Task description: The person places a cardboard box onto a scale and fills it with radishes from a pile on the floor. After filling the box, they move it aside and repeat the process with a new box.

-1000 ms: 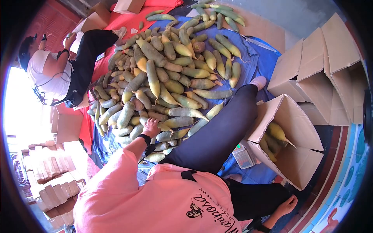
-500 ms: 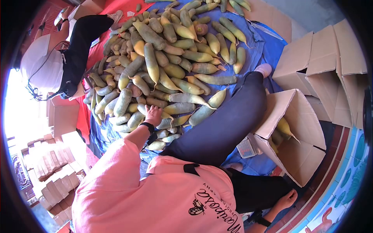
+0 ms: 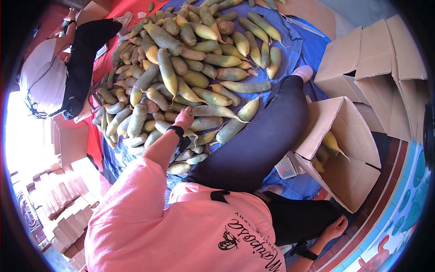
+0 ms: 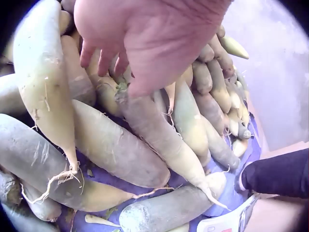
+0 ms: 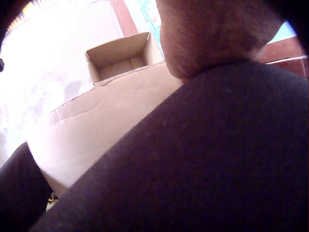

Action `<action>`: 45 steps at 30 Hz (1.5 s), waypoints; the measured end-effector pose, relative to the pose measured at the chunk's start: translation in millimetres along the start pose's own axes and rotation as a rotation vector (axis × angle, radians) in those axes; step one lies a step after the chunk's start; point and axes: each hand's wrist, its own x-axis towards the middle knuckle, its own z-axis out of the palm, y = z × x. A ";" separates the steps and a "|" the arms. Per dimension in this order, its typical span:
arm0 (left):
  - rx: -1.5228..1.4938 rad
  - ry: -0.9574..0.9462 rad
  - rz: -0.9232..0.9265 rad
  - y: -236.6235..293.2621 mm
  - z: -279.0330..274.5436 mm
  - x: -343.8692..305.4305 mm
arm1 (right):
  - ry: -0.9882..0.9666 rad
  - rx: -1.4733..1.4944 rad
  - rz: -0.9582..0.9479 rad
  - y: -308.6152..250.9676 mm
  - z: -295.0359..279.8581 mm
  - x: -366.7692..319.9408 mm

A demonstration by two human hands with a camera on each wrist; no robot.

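Observation:
My left hand (image 3: 183, 119) reaches over a heap of green radishes (image 3: 165, 38). In the left wrist view, the left hand (image 4: 154, 38) is above the leafy end of a long radish (image 4: 159, 130), its thumb right at that end and its fingers loosely extended past it. That same radish (image 3: 215, 111) points toward the bent leg in the head view. My right hand (image 3: 335, 228) rests on the dark-trousered knee, fingers loosely bent and holding nothing. Only part of the right hand (image 5: 217, 38) shows in the right wrist view, above the dark trouser cloth.
An open cardboard box (image 3: 351, 158) with several radishes inside stands right of the leg, beside a small scale (image 3: 286, 167). More boxes (image 3: 376, 68) stand behind it. Flattened cartons (image 3: 59, 195) are stacked at left. Another person (image 3: 45, 77) sits beyond the heap on red cloth.
My left hand has moved slightly right and forward, from among the nearer radishes to the end of a long one. The head view has shifted a little. My right hand stays on the knee.

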 end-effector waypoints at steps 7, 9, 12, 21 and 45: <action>-0.016 -0.052 -0.111 7.2 11.3 15.0 | 0.000 0.025 -0.009 -6.1 -2.8 -1.7; -0.034 -0.066 -0.090 6.1 5.0 12.1 | -0.004 0.022 -0.011 -6.2 -2.2 -1.3; -0.050 -0.056 -0.045 -2.9 -0.4 3.6 | -0.001 0.023 -0.018 -4.4 -0.7 -1.3; 0.430 -0.220 0.079 -3.9 -7.5 -50.9 | 0.007 0.003 -0.013 -7.6 -2.2 -1.3; 0.549 -0.165 0.303 -18.0 -15.4 -71.6 | -0.010 0.034 0.021 -8.4 -2.2 -3.2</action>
